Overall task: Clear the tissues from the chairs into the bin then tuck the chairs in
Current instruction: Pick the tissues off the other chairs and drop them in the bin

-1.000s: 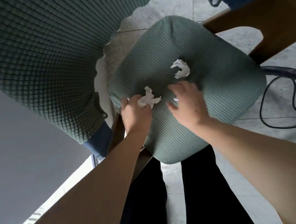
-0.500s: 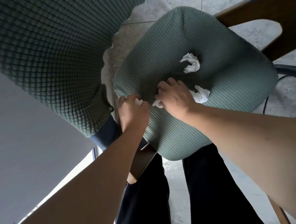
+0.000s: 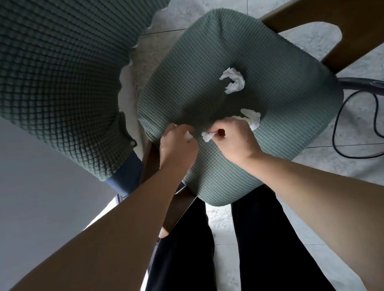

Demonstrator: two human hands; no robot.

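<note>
A chair with a green quilted seat cover (image 3: 287,125) stands in front of me, its green-covered backrest (image 3: 51,71) at the left. My left hand (image 3: 177,146) grips a crumpled white tissue (image 3: 188,135) at the seat's near left part. Just to its right, my right hand (image 3: 234,140) pinches a second small tissue (image 3: 207,136) between thumb and fingers. A third crumpled tissue (image 3: 253,119) lies on the seat beside my right hand's far side, partly behind the fingers. A fourth crumpled tissue (image 3: 233,80) lies loose near the seat's middle.
A brown wooden table edge and leg (image 3: 337,21) run across the upper right, close to the seat. A black cable (image 3: 356,134) loops on the grey tiled floor at the right. A grey wall (image 3: 30,190) fills the left. My dark trouser legs stand against the seat's near edge.
My left hand closed round the tissue it was reaching. My right hand moved left and took hold of a small tissue, uncovering another tissue that lies beside it.
</note>
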